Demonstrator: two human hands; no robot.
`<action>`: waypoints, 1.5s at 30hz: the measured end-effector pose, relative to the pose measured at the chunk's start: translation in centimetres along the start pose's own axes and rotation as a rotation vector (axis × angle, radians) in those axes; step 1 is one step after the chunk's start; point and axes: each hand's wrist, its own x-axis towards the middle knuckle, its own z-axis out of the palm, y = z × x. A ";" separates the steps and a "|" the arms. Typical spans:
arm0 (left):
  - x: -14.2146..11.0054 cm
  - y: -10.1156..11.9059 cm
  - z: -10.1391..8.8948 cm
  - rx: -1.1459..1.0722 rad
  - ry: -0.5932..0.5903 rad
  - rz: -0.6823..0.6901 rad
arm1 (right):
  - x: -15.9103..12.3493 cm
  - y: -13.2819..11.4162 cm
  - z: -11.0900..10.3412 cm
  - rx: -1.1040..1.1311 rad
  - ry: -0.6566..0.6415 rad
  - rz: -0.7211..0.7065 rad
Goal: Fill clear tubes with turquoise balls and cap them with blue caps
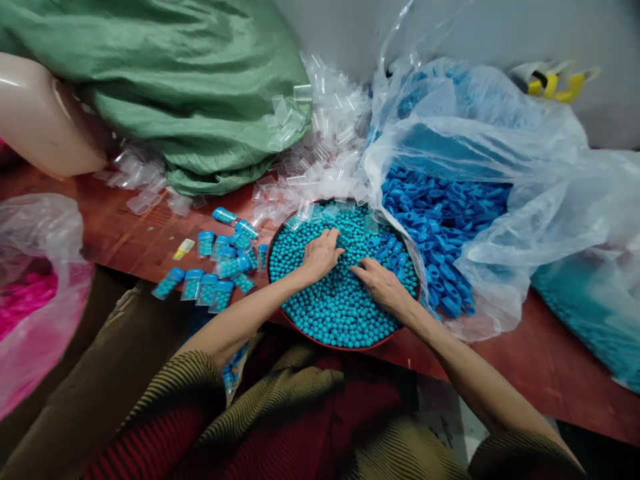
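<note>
In the red tray (276, 303) at the table's near edge, both my hands sit on the heap of teal beads (335, 307): left hand (321, 253) palm down, fingers curled into the beads; right hand (381, 283) flat beside it, fingers loosely together, tips pointing at the left. Can't tell if either actually pinches anything, since the fingertips are buried or too blurred. The beads look small, hard, light and smooth, so my guess is they roll and slip; scoop with cupped fingers rather than pick singly. A few clear vials (320, 212) lie on the far side of the heap; thin plastic, probably light and easy to crush, best taken by the body. Left of the tray, filled capped vials (215, 267) lie scattered on the table (550, 360), a dark red, smooth wood top. Right, touching the tray, an open clear bag (500, 167) spills blue caps (440, 213). Behind are a pile of empty vials, a green sack (200, 80) and a grey wall (345, 27). Far left is a pink bag (35, 300).
</note>
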 end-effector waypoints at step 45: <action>-3.0 -1.2 -0.6 -1.153 -0.430 -0.095 | 2.1 -1.8 0.0 1.068 0.232 0.443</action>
